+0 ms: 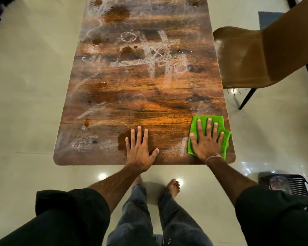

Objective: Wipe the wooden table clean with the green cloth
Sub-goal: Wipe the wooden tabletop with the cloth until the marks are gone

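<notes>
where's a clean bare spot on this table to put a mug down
Best patch: the clean table strip between the left hand and the green cloth under the right hand, up to mid-table. Crowded: chalk marks and brown spills cover the far half and left side; a puddle sits beside the left hand.

Setting: an indoor domestic room, consistent with the dining area of a home; the evidence is listed below. Floor: glossy cream tiles that reflect ceiling lights; a bare foot stands on them. Furniture: one long wooden table with rounded corners, marked with white scribbles and brown spills; one brown moulded chair on thin black legs, just beside the table's right edge. Other items: a black wire rack on the floor at lower right; a blue-grey mat at upper right.
</notes>
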